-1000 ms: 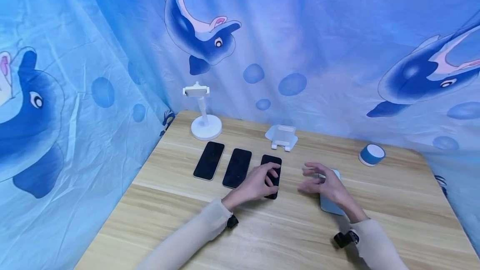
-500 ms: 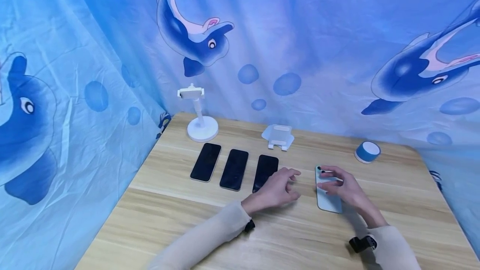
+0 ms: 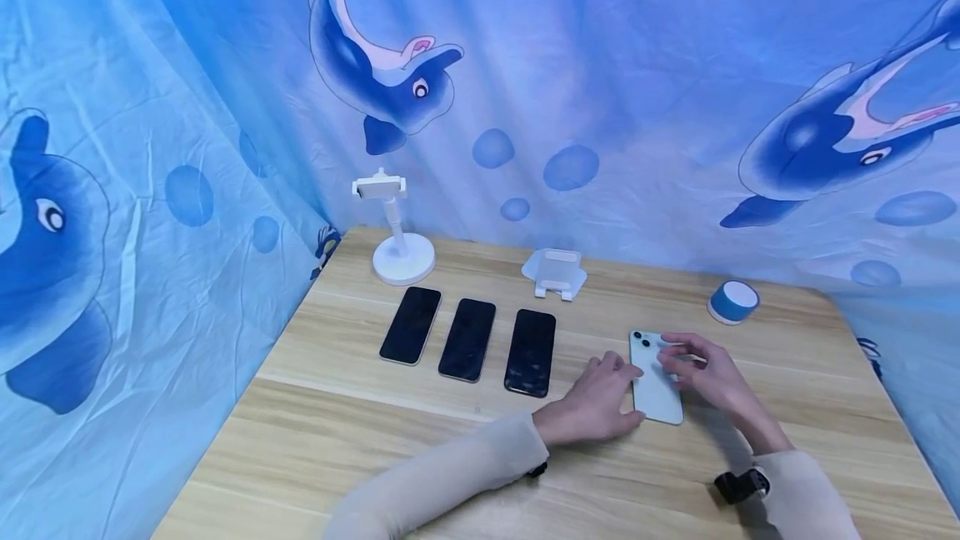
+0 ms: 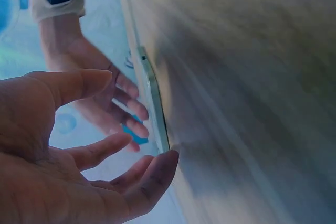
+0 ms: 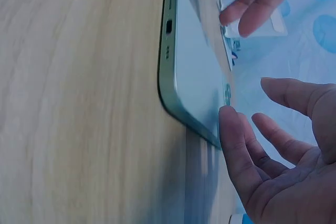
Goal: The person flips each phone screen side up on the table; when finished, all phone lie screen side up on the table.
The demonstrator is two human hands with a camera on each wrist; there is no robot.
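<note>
A pale green phone [image 3: 654,394] lies back up on the wooden table, its camera lenses at the far left corner. Along its left long edge is my left hand [image 3: 592,407], fingers spread and slightly bent. In the left wrist view a fingertip of that hand appears to touch the end of the phone [image 4: 155,106]. My right hand [image 3: 708,372] hovers over the phone's right side, thumb and fingers apart. From the right wrist view, one of its fingertips is at the phone's edge [image 5: 170,85]; whether it touches I cannot tell.
Three phones with black screens up, the left [image 3: 410,325], middle [image 3: 467,340] and right [image 3: 530,352], lie in a row. Behind them stand a white round-based phone holder [image 3: 403,259] and a small white folding stand [image 3: 558,272]. A blue-and-white cylinder [image 3: 733,303] sits back right.
My left hand has moved right, from over the rightmost black phone to the green phone's left edge. My right hand has shifted right, uncovering more of the green phone. The view has shifted slightly.
</note>
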